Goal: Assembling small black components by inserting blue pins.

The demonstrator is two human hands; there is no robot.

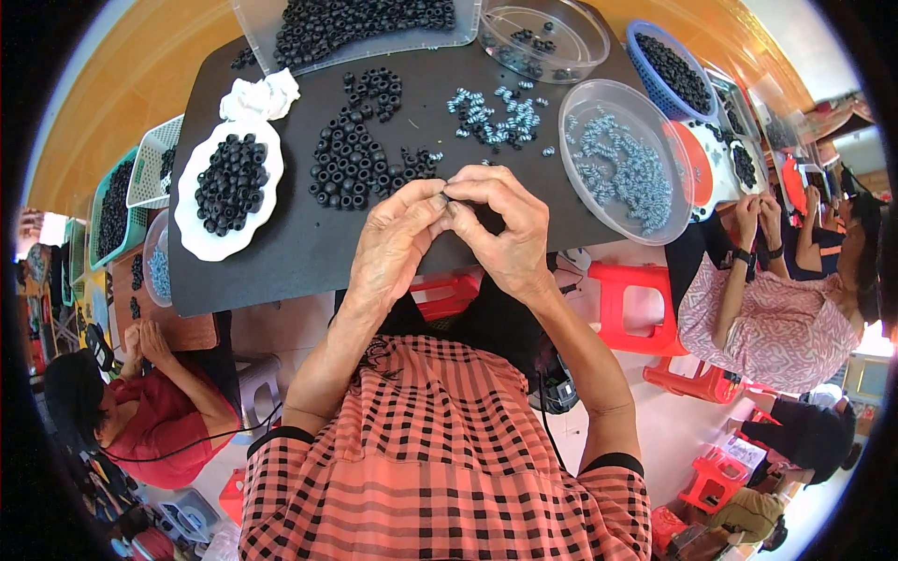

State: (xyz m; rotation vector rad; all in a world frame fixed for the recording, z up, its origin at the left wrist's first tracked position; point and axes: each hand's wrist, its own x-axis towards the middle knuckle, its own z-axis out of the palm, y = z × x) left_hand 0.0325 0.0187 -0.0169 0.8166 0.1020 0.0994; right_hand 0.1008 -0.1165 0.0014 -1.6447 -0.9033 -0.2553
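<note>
My left hand [398, 234] and my right hand [505, 224] meet fingertip to fingertip above the near side of the dark table [271, 271]. Both are closed in a pinch, and what lies between the fingertips is too small and covered to name. Just beyond them black ring-shaped pieces [341, 168] with round holes are spread on the table. Farther right lies a loose group of blue-and-white striped small pieces [496, 117], with some black ones among them.
A white scalloped plate [270, 192] of black pieces stands left, with crumpled white tissue [259, 96] behind. Clear tub [475, 19] and round dish [544, 9] stand at the back. A round clear tray [572, 192] holds striped pieces, right. Co-workers sit on both sides; a red stool [613, 309] stands right.
</note>
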